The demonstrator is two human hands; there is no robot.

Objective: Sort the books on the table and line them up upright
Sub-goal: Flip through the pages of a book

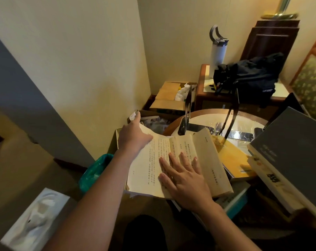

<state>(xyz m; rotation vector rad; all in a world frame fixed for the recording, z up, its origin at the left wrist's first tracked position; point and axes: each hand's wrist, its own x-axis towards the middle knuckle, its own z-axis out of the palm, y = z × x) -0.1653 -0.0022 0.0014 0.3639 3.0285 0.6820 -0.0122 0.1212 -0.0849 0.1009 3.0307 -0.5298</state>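
An open book (150, 165) with yellowed pages of vertical print lies at the near edge of the round table (247, 122). My right hand (184, 178) presses flat on its pages, fingers spread. My left hand (133, 134) reaches past the book's far left corner and holds a crumpled scrap of paper (133, 115) over a cardboard box. A yellow book (233, 160) lies flat to the right. A large grey book (294, 153) tops a leaning stack at the right edge. Two metal bookends (188, 105) stand on the table.
The cardboard box (153, 122) of paper scraps sits by the wall, with another box (169, 96) behind it. A green-lined bin (97, 171) and a tissue box (35, 218) are lower left. On the side cabinet stand a black bag (249, 78) and a white bottle (217, 53).
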